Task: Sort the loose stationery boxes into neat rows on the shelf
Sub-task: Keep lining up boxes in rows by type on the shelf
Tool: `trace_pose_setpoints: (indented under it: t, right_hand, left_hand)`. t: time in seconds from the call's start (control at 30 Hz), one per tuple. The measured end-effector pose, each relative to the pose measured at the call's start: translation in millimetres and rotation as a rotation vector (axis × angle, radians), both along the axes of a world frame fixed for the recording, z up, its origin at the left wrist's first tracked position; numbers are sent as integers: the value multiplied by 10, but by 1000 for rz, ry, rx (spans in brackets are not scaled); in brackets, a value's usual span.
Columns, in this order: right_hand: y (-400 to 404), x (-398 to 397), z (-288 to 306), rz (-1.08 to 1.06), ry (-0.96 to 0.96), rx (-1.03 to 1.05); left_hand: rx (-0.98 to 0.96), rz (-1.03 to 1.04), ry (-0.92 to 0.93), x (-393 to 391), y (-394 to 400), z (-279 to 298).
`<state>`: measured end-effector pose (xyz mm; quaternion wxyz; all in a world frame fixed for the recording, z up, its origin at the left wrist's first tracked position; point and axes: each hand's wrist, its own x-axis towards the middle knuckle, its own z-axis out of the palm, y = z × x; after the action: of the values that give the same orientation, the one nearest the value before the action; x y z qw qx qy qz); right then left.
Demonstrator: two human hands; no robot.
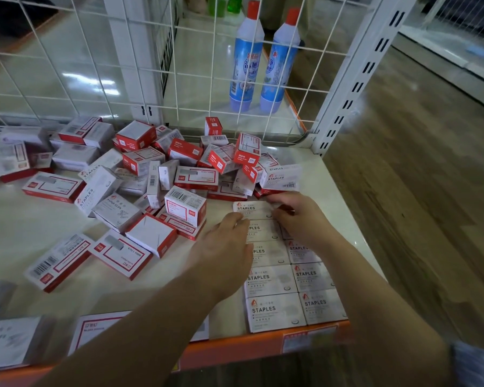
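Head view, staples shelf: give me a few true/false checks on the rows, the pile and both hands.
1. White STAPLES boxes lie in two neat rows at the shelf's right front. True.
2. Both hands are on the far end of those rows. True: left hand, right hand.
3. The loose pile sits right of the rows. False: it is to their left and behind.
4. Two bottles stand among the loose boxes. False: they stand behind the wire grid.
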<state>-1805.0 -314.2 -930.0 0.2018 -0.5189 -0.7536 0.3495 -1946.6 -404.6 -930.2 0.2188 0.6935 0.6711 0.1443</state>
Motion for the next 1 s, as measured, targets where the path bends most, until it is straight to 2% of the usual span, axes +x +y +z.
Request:
trace_pose_setpoints:
  t: [0.17, 0.47, 0.6, 0.7, 0.8, 1.0]
  right_hand:
    - [-7, -3, -7, -20, -21, -26]
    - [-21, -21, -1, -58, -10, -23]
    - [-36, 20, 30, -246, 132, 87]
    - [34, 67, 60, -393, 133, 156]
    - [123, 52, 94, -460, 101, 124]
    - [230, -26, 155, -342, 0, 89]
  left_hand:
    - [15, 7, -34, 3, -11, -8]
    - [33, -24, 21, -39, 30, 12]
    - [47, -10, -4, -54, 67, 36]
    - [47, 29, -77, -49, 72, 58]
    - [40, 80, -143, -27, 81, 83]
    - [39, 129, -184, -3, 121, 129]
